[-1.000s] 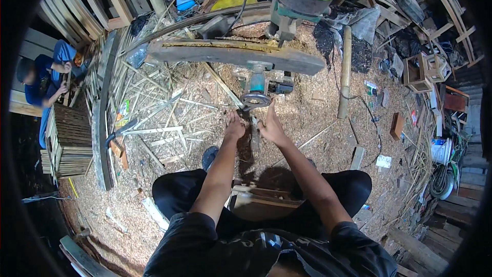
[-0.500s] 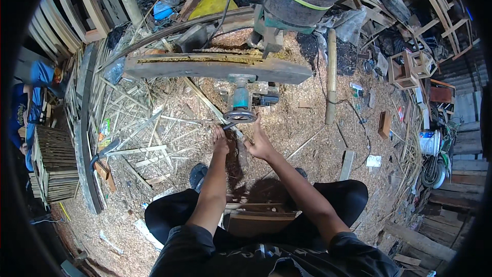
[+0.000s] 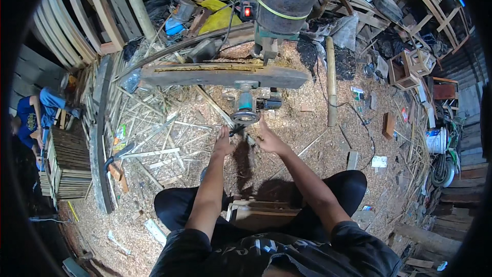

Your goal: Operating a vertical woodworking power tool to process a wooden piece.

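Note:
A round disc [image 3: 245,117] faces me on a small teal-bodied machine [image 3: 245,99], which is fixed to a thick wooden beam [image 3: 277,77]. Just below the disc, my left hand [image 3: 223,142] points its fingers forward against a small dark piece [image 3: 236,131]. On the other side my right hand [image 3: 268,138] is curled, its fingers up by the disc's right edge and its thumb beside a short pale end [image 3: 250,139]. Both hands seem to grip one slim piece between them; its kind is too small and shadowed to make out.
Behind the beam stands a large dark cylinder [image 3: 284,2] with a lit red switch [image 3: 247,12]. Wood strips [image 3: 159,156] and shavings litter the floor. A bamboo pole [image 3: 331,82] lies at the right. Another person [image 3: 31,118] sits at far left beside stacked slats [image 3: 72,159].
My view has shifted, so the scene sits a little lower and further right. My hands stay just below the disc, and the pale end shows nearer my right thumb.

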Tool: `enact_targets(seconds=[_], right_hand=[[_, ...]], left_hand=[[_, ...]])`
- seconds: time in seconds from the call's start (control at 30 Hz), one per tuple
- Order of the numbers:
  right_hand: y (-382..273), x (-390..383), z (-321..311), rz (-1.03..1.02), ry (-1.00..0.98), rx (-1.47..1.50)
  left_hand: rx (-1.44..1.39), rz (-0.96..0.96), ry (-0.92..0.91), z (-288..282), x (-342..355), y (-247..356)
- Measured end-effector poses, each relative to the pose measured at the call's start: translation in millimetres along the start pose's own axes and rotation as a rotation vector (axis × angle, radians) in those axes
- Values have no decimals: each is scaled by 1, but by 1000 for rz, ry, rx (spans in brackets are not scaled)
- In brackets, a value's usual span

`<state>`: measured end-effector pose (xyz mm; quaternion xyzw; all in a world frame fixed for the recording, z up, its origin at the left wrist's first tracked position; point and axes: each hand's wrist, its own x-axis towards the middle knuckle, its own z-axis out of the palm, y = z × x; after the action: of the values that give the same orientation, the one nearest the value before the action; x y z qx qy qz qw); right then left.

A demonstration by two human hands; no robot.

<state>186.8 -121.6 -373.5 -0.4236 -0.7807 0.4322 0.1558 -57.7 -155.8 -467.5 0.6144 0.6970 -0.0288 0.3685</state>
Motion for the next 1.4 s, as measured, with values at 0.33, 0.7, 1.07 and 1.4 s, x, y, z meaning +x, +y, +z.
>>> enact_targets(seconds=[0.33,0.7,1.07,1.4], right_hand=[[-69,18,-139,28,591,62],[-239,97,-418,-461,1069,168],[-220,227,-513,-15,983,53],[-284,210,-551,-223,742,658]], left_hand=[[-288,421,837,-199,-55,108],[-218,951,1323,-455,-134,395],[-22,717,1487,-449,-101,407],[-41,757,1495,-449,-100,408]])
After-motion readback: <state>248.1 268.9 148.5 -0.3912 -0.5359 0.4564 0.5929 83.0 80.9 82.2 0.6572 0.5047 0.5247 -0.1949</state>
